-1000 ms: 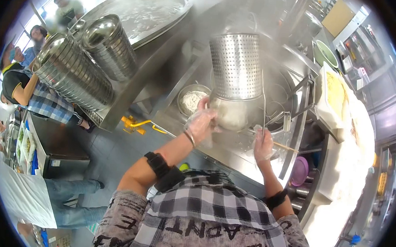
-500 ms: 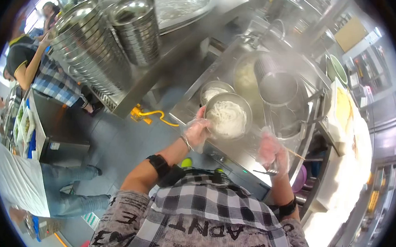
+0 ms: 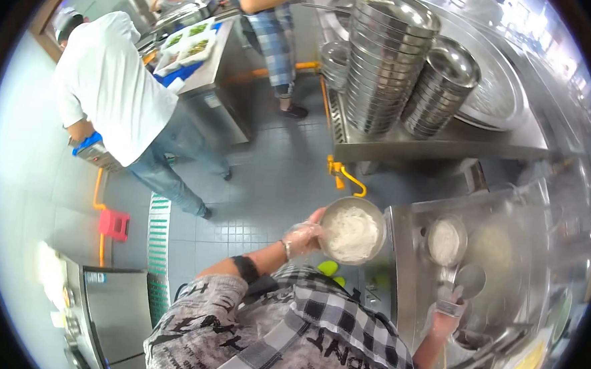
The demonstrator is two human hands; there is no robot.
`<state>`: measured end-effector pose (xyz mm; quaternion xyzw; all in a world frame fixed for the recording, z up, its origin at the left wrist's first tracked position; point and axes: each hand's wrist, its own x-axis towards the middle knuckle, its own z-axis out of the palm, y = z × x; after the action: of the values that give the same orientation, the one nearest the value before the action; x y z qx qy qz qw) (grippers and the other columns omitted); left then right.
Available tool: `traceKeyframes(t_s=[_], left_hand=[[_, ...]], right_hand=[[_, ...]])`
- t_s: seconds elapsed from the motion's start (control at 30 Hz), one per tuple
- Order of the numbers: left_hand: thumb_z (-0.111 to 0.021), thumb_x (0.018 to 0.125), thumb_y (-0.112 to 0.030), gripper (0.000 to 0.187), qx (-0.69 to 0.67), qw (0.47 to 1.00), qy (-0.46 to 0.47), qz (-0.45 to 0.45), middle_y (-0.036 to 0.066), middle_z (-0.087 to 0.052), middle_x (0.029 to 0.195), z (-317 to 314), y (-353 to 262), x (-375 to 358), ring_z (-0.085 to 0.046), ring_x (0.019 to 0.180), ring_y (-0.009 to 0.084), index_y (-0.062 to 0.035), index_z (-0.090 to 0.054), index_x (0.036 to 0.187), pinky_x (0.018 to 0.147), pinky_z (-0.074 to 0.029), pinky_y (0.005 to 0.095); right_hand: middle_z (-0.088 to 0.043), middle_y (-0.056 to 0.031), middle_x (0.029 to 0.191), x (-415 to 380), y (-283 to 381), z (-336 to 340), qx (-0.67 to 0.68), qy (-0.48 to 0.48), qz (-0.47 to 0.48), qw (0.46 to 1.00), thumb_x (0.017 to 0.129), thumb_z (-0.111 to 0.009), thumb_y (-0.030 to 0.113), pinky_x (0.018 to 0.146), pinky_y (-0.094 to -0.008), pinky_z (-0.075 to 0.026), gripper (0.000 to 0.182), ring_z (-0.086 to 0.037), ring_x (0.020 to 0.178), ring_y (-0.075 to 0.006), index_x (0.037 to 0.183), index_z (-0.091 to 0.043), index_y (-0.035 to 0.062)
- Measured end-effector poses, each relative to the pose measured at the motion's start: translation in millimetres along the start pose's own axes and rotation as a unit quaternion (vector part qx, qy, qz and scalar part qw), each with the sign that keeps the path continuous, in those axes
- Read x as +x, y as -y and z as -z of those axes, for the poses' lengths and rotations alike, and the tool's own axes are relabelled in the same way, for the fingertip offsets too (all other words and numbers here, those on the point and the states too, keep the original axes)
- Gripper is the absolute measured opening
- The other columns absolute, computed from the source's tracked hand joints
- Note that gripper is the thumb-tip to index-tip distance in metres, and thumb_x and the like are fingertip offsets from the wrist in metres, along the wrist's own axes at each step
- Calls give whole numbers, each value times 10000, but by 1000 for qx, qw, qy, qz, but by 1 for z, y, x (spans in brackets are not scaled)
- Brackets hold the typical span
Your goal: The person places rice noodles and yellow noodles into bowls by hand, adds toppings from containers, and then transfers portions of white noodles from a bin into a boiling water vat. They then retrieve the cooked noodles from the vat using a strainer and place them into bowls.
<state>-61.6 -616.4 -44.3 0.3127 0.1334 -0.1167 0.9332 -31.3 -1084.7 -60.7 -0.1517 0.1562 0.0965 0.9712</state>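
My left hand (image 3: 304,238), in a clear plastic glove, grips the edge of a round metal bowl (image 3: 383,232) and holds it over the floor beside the cooking station. White noodles (image 3: 351,234) lie in it. My right hand (image 3: 446,318), also gloved, is closed around a ladle (image 3: 470,281), whose round head points away from me at the edge of the steaming pot. Its handle is partly hidden by my fingers. Just beyond the ladle, a second metal bowl (image 3: 464,241) with noodles rests on the steel station. Steam blurs the pot (image 3: 506,252).
Tall stacks of metal bowls (image 3: 385,69) stand on a steel counter beside a big round pan (image 3: 507,95). A person in a white shirt (image 3: 117,75) bends at the left. Another stands near white food trays (image 3: 185,48). A red stool (image 3: 114,224) is on the floor.
My view has swung to the left. The held bowl has moved left, away from the second bowl and off the station. The ladle head now shows beyond my right hand.
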Motion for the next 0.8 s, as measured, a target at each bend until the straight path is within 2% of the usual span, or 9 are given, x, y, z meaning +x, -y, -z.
traceKeyframes(t_s=[0.03, 0.1, 0.23, 0.6, 0.63, 0.67, 0.73, 0.77, 0.8], left_hand=[[-454, 723, 20, 720, 0, 1000, -6, -10, 106, -410, 1232, 9, 0, -11, -538, 1004, 239, -174, -174, 1358, 820, -489, 394], [-442, 706, 40, 734, 4, 991, -123, -51, 111, -404, 1240, 43, 2, -27, -518, 1038, 268, -180, -176, 1354, 803, -495, 444], [-441, 679, 65, 757, -172, 971, -113, -125, 119, -403, 1240, 118, 10, -39, -510, 1046, 297, -181, -184, 1347, 787, -496, 479], [-455, 675, 11, 651, -135, 909, -253, -301, 131, -414, 1226, 180, -107, -74, -490, 1052, 349, -183, -280, 1272, 756, -488, 503], [-455, 675, 11, 651, -139, 912, -250, -295, 131, -414, 1226, 193, -124, -76, -490, 1052, 349, -183, -280, 1272, 756, -488, 503], [-458, 657, 45, 654, -141, 905, -252, -312, 132, -432, 1211, 203, -147, -74, -488, 1059, 328, -143, -305, 1264, 810, -471, 487], [-450, 636, 77, 655, -147, 893, -254, -340, 129, -451, 1185, 223, -196, -69, -485, 1066, 304, -109, -329, 1252, 848, -464, 464], [-450, 636, 77, 655, -149, 893, -253, -342, 129, -451, 1185, 240, -222, -65, -485, 1066, 304, -109, -329, 1252, 848, -464, 464], [-441, 659, 40, 633, -127, 891, -240, -363, 126, -445, 1198, 258, -249, -60, -482, 1072, 309, -138, -322, 1255, 835, -465, 474]], right_hand=[[-562, -27, 955, 2, 4, 14, 235, -12, -97, 967, 895, -437, 264, 784, -328, -435, 293, -535, 869, -104, 1158, -481, 142], [-549, -67, 1057, 17, -5, 62, 22, 48, -8, 999, 874, -465, 321, 804, -361, -430, 349, -545, 879, -149, 1186, -458, 164], [-530, -144, 1030, 37, -65, -6, -261, -203, -22, 944, 866, -494, 366, 750, -329, -463, 468, -545, 884, -219, 1218, -382, 79], [-581, -197, 888, 122, -62, -7, -224, -223, 1, 949, 834, -537, 170, 685, -370, -526, 271, -598, 815, -287, 1003, -506, -38], [-587, -174, 835, 110, -66, -21, -653, -174, 89, 731, 824, -527, 145, 662, -354, -521, 184, -598, 782, -273, 894, -537, -24], [-593, -152, 781, 105, -75, -27, -926, -85, 148, 338, 815, -517, 121, 639, -339, -516, 143, -598, 750, -258, 785, -567, -10], [-575, -98, 671, 104, -70, 4, -932, -60, 303, 190, 794, -514, 111, 567, -291, -484, 185, -580, 655, -208, 639, -558, 19], [-562, -79, 652, 104, -56, 21, -781, -112, 212, 577, 778, -525, 127, 526, -286, -467, 171, -561, 601, -194, 643, -557, 27], [-549, -60, 634, 104, -43, 37, -449, -214, 210, 842, 762, -535, 143, 485, -282, -451, 160, -542, 547, -180, 647, -556, 34]])
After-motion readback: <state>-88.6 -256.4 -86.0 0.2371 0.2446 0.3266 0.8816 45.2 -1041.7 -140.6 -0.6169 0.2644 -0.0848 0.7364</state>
